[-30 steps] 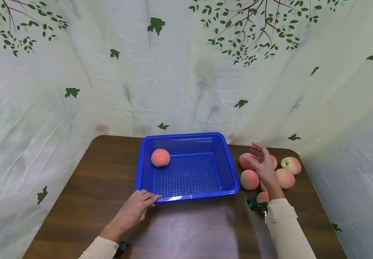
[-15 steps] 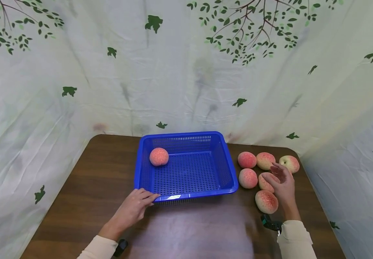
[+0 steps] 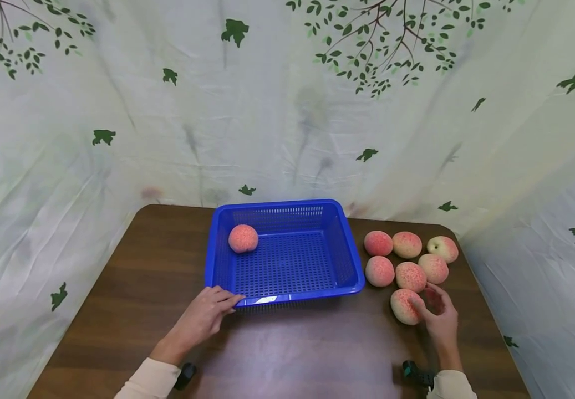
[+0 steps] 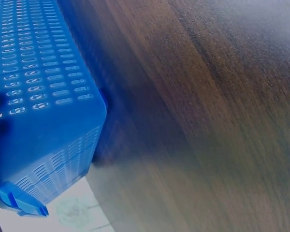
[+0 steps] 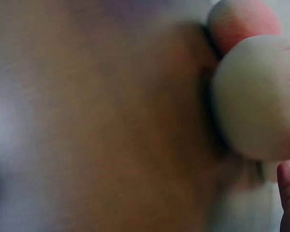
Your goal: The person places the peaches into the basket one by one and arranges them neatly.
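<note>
Probably a pick-up — right hand [image 3: 439, 320] gaping beside a round pink-cream peach [image 3: 403, 307], contact unclear — needing closure; left hand [image 3: 198, 318] grips a blue rectangular plastic basket [image 3: 299, 297].

Soft light, glare on tabletop [image 3: 312, 354], right-wrist blur

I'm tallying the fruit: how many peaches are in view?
8. One peach is in the basket; on the table to its right, three peaches lie behind, three in the middle, one in front by the right hand.
</note>
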`<action>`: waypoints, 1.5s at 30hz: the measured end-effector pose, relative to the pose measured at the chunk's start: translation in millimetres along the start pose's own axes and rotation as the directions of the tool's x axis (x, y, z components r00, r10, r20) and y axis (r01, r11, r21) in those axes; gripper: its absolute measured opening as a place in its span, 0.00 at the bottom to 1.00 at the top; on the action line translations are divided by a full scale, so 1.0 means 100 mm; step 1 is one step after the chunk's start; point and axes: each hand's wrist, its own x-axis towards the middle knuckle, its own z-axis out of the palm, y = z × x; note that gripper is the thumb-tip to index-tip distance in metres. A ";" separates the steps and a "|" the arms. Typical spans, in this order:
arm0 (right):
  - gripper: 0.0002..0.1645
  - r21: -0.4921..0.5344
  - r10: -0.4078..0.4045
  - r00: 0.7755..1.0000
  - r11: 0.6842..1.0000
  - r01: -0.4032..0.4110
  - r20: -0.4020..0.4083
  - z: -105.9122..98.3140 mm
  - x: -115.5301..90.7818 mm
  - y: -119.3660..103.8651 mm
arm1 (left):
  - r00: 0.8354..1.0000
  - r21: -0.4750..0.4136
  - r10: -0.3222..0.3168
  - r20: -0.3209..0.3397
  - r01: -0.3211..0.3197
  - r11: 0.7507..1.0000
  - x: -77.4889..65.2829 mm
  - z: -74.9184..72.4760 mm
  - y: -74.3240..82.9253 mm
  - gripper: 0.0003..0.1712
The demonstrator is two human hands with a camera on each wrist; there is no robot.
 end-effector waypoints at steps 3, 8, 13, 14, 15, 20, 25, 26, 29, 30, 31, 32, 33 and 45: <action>0.33 0.008 0.017 1.000 1.000 -0.017 -0.010 0.02 -0.08 0.06 | 1.000 -0.001 -0.006 0.008 0.006 1.000 0.02 -0.01 -0.01 0.17; 0.36 0.045 0.073 0.997 0.996 -0.074 0.008 0.06 -0.16 0.13 | 1.000 0.002 0.001 0.006 -0.001 1.000 0.04 -0.01 -0.02 0.16; 0.40 0.071 0.107 0.994 0.992 -0.109 0.032 0.11 -0.21 0.19 | 1.000 0.003 -0.002 0.005 0.002 1.000 0.04 -0.02 -0.01 0.18; 0.41 0.060 0.116 0.993 0.991 -0.118 0.031 0.12 -0.22 0.19 | 1.000 0.002 -0.001 0.003 0.001 1.000 0.04 -0.02 -0.01 0.18; 0.42 0.058 0.117 0.992 0.991 -0.119 0.036 0.12 -0.23 0.21 | 1.000 0.001 0.000 0.001 0.000 1.000 0.04 -0.02 -0.01 0.19; 0.47 0.016 0.113 0.991 0.993 -0.115 0.067 0.13 -0.23 0.22 | 1.000 -0.009 -0.010 -0.001 0.010 1.000 0.04 -0.01 0.01 0.17; 0.49 -0.016 0.131 0.988 0.991 -0.130 0.083 0.12 -0.22 0.25 | 0.999 -0.017 -0.035 0.016 0.035 0.999 0.03 -0.01 0.02 0.16; 0.49 -0.024 0.140 0.987 0.990 -0.138 0.083 0.11 -0.21 0.25 | 0.999 -0.015 -0.036 0.016 0.036 0.999 0.03 -0.01 0.03 0.16; 0.50 -0.059 0.159 0.982 0.986 -0.154 0.103 0.11 -0.20 0.25 | 1.000 -0.012 -0.025 -0.006 0.025 1.000 0.02 -0.01 0.03 0.17; 0.50 -0.067 0.161 0.980 0.986 -0.155 0.114 0.11 -0.20 0.24 | 1.000 -0.010 -0.019 -0.018 0.019 1.000 0.01 -0.01 0.03 0.17; 0.51 -0.074 0.163 0.979 0.985 -0.154 0.124 0.11 -0.19 0.24 | 0.999 -0.009 -0.013 -0.030 0.013 1.000 0.01 -0.01 0.03 0.18; 0.51 -0.081 0.160 0.978 0.985 -0.150 0.132 0.11 -0.19 0.23 | 0.999 -0.008 -0.008 -0.039 0.007 1.000 0.01 -0.01 0.03 0.17; 0.51 -0.085 0.157 0.978 0.986 -0.146 0.136 0.10 -0.18 0.23 | 0.999 -0.008 -0.003 -0.046 0.003 1.000 0.01 -0.01 0.03 0.17; 0.47 -0.044 0.145 0.988 0.989 -0.143 0.053 0.10 -0.22 0.26 | 1.000 -0.002 -0.026 -0.003 0.026 1.000 0.01 -0.02 0.04 0.19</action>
